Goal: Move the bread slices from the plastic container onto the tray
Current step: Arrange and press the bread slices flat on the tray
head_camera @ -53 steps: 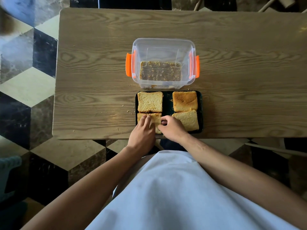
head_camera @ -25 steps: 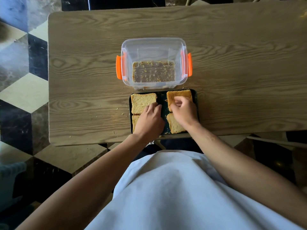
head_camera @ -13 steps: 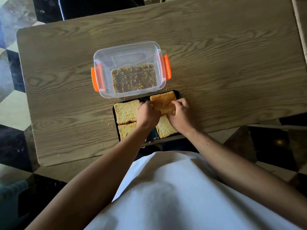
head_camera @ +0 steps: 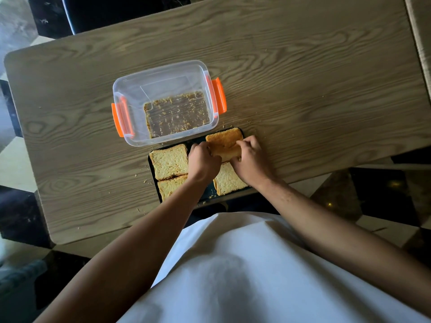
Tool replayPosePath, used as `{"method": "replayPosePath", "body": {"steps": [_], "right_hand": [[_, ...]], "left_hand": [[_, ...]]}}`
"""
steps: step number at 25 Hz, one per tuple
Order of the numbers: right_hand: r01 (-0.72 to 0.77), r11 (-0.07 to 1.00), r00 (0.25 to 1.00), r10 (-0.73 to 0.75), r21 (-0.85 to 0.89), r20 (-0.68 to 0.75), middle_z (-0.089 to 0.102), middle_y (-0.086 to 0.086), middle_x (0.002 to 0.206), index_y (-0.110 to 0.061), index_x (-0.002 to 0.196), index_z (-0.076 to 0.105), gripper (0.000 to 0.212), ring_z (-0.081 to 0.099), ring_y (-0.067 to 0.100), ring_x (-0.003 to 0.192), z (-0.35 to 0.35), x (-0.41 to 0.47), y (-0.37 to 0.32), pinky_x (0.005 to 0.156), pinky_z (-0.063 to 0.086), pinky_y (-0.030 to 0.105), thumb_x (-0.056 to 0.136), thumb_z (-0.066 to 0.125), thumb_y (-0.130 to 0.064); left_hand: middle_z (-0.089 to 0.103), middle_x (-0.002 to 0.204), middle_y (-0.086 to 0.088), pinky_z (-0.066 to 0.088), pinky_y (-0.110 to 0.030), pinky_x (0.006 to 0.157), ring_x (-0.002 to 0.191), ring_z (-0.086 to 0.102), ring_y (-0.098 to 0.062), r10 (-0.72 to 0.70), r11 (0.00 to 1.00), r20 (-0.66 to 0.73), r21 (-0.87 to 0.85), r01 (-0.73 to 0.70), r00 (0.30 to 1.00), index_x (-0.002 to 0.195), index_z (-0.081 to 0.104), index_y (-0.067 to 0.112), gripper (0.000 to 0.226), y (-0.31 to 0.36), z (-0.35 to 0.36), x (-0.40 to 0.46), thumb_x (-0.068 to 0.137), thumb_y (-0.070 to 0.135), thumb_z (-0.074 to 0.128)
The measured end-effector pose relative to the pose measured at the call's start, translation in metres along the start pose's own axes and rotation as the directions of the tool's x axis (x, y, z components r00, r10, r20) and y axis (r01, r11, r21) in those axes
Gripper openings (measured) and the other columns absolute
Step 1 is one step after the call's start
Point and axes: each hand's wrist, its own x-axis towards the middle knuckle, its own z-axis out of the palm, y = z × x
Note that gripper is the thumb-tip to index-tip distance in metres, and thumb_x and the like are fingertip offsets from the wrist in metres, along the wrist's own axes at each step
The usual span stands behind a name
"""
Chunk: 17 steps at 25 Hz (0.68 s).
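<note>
The wooden table (head_camera: 303,78) carries everything, and I take the clear plastic container (head_camera: 163,75) as the landmark. It holds no slices now, only crumbs on its floor, with an orange latch (head_camera: 219,95) on its right end and another (head_camera: 121,120) on its left.

Just in front of the container, nearly touching its near wall, sits the dark tray (head_camera: 210,192), whose near edge reaches the table's near edge. Four bread slices lie on it. Both hands pinch the browner slice (head_camera: 225,142) at the tray's far right corner: the left hand (head_camera: 204,162) grips its left edge, the right hand (head_camera: 251,159) its right and near edge. Its near part looks lifted or bent (hard to say which). The pale slice (head_camera: 227,178) nearer the person lies partly under the right hand. Front-left of the container, two more slices (head_camera: 169,160) (head_camera: 170,186) touch edge to edge.

By my reading the transfer is done and this is tidying. The risk: toast squeezed from two sides may crack or shed crumbs, and a push towards the person could nudge the tray off the table edge. The held slice could also catch the container wall close behind it.

Loose crumbs (head_camera: 144,180) dot the table left of the tray. Nothing else crowds the hands.
</note>
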Motion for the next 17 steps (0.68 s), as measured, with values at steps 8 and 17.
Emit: {"method": "replayPosePath", "body": {"steps": [8,17], "right_hand": [[-0.026,0.999,0.999,0.027,0.026,-0.044,0.052,0.013,0.120,-0.003,0.124,0.060,0.039,0.056,0.027,0.103,-0.007,-0.023,0.004,0.086,0.045,0.030,0.086,0.064,-0.011],[-0.086,0.993,0.995,0.090,-0.080,0.041,0.057,0.012,0.119,-0.008,0.131,0.057,0.047,0.060,0.030,0.100,0.001,-0.050,0.019,0.082,0.050,0.036,0.087,0.063,-0.018]], "left_hand": [[0.067,0.116,-0.014,0.057,-0.041,0.083,0.100,0.065,-0.031,-0.073,0.995,-0.054,-0.078,0.069,0.996,0.129,0.060,0.008,0.047,-0.018,-0.004,-0.014,0.082,0.008,0.059],[0.075,0.097,-0.005,0.059,-0.036,0.072,0.085,0.071,-0.025,-0.141,0.969,0.063,-0.194,0.151,0.988,0.125,0.064,0.012,0.044,-0.042,0.016,-0.054,0.082,0.009,0.059]]}}
